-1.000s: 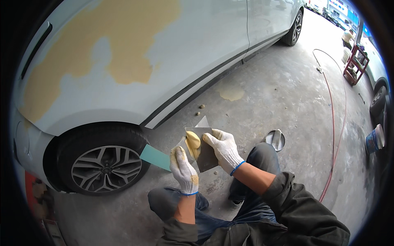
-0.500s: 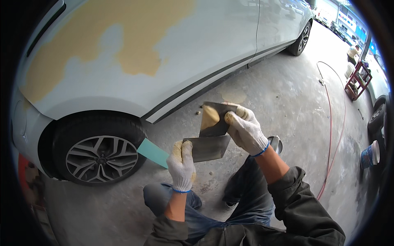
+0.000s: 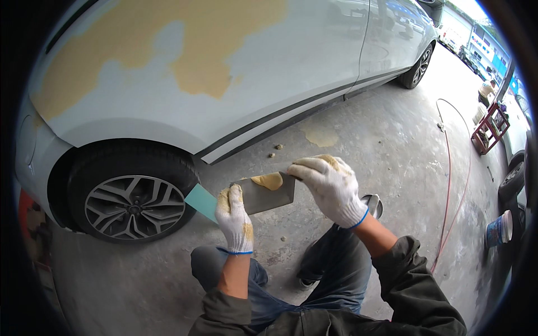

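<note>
My left hand point(image 3: 234, 218), in a white knitted glove stained with yellow, grips a grey metal putty spreader point(image 3: 263, 199) by its left end. A lump of tan putty point(image 3: 269, 181) lies along the spreader's upper edge. My right hand point(image 3: 330, 187), gloved the same way, is closed at the upper right corner. It holds a second spreader, now tilted and mostly hidden behind its fingers and the putty. A flat teal sheet point(image 3: 202, 203) shows between the wheel and my left hand; its lower end is hidden by that hand.
The white car body point(image 3: 151, 117) with a large tan putty patch point(image 3: 202, 67) stands ahead, its wheel point(image 3: 134, 207) at left. Dried putty marks the concrete floor point(image 3: 319, 136). At right are a red hose point(image 3: 446, 190), a red cart point(image 3: 490, 129), a blue-white bucket point(image 3: 499, 229) and a distant person point(image 3: 486, 89).
My right hand has rotated its spreader from upright and facing me to nearly edge-on against the left spreader. The putty now sits at the left spreader's upper edge. The view has shifted slightly.
</note>
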A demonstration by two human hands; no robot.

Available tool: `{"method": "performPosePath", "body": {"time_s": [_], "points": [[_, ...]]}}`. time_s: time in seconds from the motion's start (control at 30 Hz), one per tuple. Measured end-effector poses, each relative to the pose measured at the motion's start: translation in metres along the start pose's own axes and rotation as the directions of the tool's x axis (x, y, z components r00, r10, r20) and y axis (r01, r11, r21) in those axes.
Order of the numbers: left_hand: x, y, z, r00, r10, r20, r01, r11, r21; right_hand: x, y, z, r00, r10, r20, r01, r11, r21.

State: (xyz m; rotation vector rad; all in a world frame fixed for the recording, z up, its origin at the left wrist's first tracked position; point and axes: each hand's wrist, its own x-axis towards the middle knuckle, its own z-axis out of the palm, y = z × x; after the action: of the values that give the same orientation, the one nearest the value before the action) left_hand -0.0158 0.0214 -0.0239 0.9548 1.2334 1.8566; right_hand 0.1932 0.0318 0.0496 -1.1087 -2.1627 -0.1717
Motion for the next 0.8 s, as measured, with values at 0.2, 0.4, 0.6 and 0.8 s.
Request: {"method": "performPosePath", "body": {"time_s": [0.2, 0.4, 0.6, 0.8], "points": [[-0.001, -0.001, 0.013, 0.999, -0.033, -0.04, 0.029, 0.995, -0.097, -0.04, -0.032, 0.037, 0.974, -0.225, -0.023, 0.226, 0.967, 0.118], [-0.01, 0.005, 0.008, 0.997, 0.073, 0.029, -0.074, 0.997, 0.028, -0.019, -0.027, 0.024, 0.976, -0.117, -0.186, 0.13, 0.99, 0.057], [-0.006, 0.006, 0.009, 1.0, -0.006, 0.004, 0.006, 0.985, -0.171, -0.047, -0.039, 0.053, 0.969, -0.22, -0.116, 0.236, 0.961, 0.144], [-0.006, 0.007, 0.005, 0.994, 0.078, 0.078, -0.078, 0.997, 0.007, -0.02, -0.025, 0.01, 0.954, -0.09, -0.287, 0.126, 0.986, 0.108]]}}
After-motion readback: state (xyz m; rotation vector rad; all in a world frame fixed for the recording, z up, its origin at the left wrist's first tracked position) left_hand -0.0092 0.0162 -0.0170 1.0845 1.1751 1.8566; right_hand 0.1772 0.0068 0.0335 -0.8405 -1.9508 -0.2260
